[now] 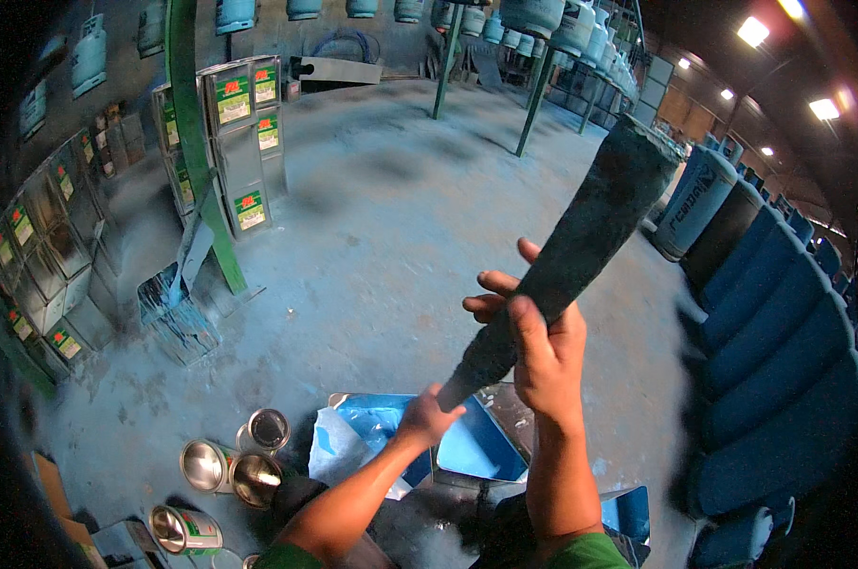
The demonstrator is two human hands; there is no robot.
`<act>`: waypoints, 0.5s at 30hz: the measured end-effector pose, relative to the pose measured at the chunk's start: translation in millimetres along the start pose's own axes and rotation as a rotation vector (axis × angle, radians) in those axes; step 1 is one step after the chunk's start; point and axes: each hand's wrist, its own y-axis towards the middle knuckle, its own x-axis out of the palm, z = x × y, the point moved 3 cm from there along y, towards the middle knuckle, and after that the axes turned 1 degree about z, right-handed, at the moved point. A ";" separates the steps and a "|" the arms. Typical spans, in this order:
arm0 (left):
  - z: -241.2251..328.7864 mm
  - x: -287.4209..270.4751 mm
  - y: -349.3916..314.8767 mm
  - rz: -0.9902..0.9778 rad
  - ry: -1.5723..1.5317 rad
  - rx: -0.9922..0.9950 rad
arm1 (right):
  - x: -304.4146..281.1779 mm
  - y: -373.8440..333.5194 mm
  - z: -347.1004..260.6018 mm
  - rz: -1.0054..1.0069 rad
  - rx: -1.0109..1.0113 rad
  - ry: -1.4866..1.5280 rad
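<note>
While square tins (242,142) stand stacked at far left and round cans (230,467) lie nearby, a long paint-caked tool (566,256) is held over a blue paint tray (481,446). Its lower end is gripped by the left hand (427,417); its middle is clasped by the right hand (538,346). Its long axis rises rightward toward blue cylinders (770,313).

We stand in a gas-cylinder paint workshop: blue cylinders (780,313) right, stacked square tins (244,142) far left, paint-spattered floor (391,237).
</note>
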 end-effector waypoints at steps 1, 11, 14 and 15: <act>1.7 4.8 -6.8 -0.062 -0.020 0.002 | -1.9 3.1 3.1 0.022 0.014 0.015; -1.4 -49.9 -8.6 -0.084 0.090 -0.242 | -50.7 34.8 25.6 -0.201 0.280 -0.118; 1.6 -68.4 -2.5 0.025 0.153 -0.232 | -78.0 78.5 -4.0 -0.021 0.062 -0.156; 1.8 -71.7 -3.6 0.014 0.138 -0.268 | -85.0 88.4 -10.9 0.094 0.018 -0.200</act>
